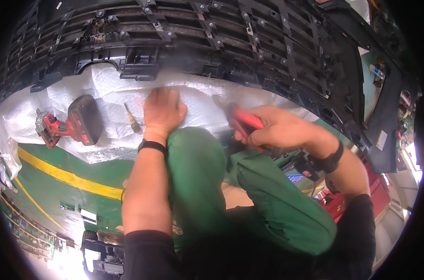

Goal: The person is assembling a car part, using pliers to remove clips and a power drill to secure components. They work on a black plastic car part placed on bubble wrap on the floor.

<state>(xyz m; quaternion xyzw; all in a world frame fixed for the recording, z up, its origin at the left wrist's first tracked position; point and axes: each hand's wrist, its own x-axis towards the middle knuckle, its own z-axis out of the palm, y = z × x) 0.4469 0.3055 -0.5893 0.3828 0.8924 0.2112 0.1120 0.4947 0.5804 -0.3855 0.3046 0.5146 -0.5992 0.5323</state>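
My right hand (284,127) is closed around red-handled pliers (248,118). Their jaws point left and are blurred, above the white padded sheet. My left hand (164,110) is curled with its knuckles up, resting on or just over the sheet beside the black plastic grille panel (188,60). What its fingers hold, if anything, is hidden. Left of that hand lies a small screwdriver-like tool (132,119) with a yellowish shaft. Farther left, a red and black cordless power tool (72,123) rests on the sheet, with its battery block toward me.
The white bubble-wrap sheet (111,84) lies under the near edge of the panel. A yellow line (67,175) crosses the green floor at left. My green-trousered knees (195,158) stand between my arms. A red box (378,191) is at the right, wheeled equipment (100,254) at lower left.
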